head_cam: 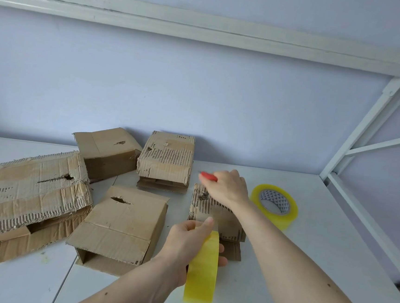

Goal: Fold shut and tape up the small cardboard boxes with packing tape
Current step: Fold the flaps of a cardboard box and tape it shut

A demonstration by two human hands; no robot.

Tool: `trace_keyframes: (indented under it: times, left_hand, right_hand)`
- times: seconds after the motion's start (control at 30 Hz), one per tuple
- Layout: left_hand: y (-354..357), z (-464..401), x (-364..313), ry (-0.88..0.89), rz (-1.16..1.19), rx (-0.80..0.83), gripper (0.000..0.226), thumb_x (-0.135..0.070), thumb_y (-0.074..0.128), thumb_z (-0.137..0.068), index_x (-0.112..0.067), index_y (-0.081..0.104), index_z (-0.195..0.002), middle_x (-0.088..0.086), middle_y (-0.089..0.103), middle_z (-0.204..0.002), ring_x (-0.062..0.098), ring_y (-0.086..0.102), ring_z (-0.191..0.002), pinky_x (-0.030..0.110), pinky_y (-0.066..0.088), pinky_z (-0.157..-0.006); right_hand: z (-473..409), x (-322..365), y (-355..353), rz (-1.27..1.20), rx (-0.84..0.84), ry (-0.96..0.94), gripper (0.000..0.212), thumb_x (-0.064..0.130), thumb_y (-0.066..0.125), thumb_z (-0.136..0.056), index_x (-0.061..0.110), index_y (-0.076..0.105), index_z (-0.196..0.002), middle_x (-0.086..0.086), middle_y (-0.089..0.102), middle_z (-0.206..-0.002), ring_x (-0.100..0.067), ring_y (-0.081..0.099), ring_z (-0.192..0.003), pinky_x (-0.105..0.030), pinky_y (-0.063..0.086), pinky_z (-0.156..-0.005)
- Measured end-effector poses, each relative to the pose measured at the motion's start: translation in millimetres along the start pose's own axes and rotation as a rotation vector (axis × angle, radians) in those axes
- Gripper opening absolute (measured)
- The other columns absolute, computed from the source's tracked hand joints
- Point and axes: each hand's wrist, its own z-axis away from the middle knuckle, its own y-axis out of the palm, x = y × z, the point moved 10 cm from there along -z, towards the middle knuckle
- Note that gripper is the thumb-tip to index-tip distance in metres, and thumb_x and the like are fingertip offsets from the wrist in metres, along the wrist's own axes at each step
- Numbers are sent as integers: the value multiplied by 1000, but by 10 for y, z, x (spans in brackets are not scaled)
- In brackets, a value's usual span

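Lying on a white table, five worn cardboard boxes; landmark is the small box under the hands, near the table's middle. Its insides are hidden. Left of it, a medium box on its side, open end toward the camera, nothing visible inside. Farther left, a large torn box, flaps loose, interior dark. Behind the small box, a ripped box; left of that, a box by the wall. No readable writing anywhere. Just right of the small box, a spare tape roll, patterned core. Left hand grips a yellow tape roll in front of the small box, fingers curled round it, thumb up. Right hand rests on the small box's far top edge, fingers closed on a red tool, blurred.
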Motion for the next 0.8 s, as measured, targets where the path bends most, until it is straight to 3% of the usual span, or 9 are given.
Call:
trace_keyframes:
  times: [0.1, 0.23, 0.3, 0.4, 0.53, 0.8]
  left_hand:
    - [-28, 3, -24, -7, 11, 2, 34, -33, 65, -98, -3, 60, -112, 25, 74, -85, 36, 69, -62, 33, 55, -53]
    - [-27, 10, -43, -2, 10, 2, 33, -33, 65, -98, -4, 60, -112, 26, 74, -87, 36, 70, -62, 34, 56, -54]
    - [-20, 5, -42, -2, 16, 0, 32, -33, 65, -97, -4, 60, -112, 26, 74, -87, 36, 70, -62, 35, 57, -55]
    - [-32, -13, -54, -3, 10, -1, 31, -32, 65, -98, -4, 61, -111, 25, 75, -87, 35, 70, -62, 35, 57, -57]
    - [-37, -38, -88, 0, -2, 1, 31, -32, 65, -98, -4, 61, -110, 23, 74, -84, 35, 70, -62, 34, 57, -56]
    - [10, -127, -189, 27, 1, 7, 33, -29, 68, -96, -1, 62, -113, 23, 71, -81, 34, 68, -60, 33, 55, -52]
  right_hand:
    - [-61, -22, -208, -71, -140, -28, 50, 53, 36, -103, 21, 45, -65, 2, 54, -73, -34, 52, -103, -43, 39, -86]
    - [32, 63, -116, 102, -158, -131, 49, 53, 47, -99, 21, 46, -62, 3, 47, -66, -29, 52, -95, -37, 31, -78]
    - [56, 79, 7, 146, -151, -141, 47, 59, 47, -97, 22, 56, -70, 2, 56, -73, -27, 51, -100, -37, 29, -79]
    - [56, 55, 115, 222, -163, -136, 57, 73, 42, -92, 23, 70, -98, 1, 69, -97, -26, 49, -107, -39, 33, -84]
    - [21, -30, 110, 225, -161, -76, 64, 78, 40, -89, 23, 69, -103, 0, 70, -104, -26, 47, -110, -39, 33, -85]
    - [186, -11, 43, 197, -231, -95, 53, 70, 40, -94, 31, 62, -122, 8, 62, -128, -23, 42, -117, -38, 31, -90]
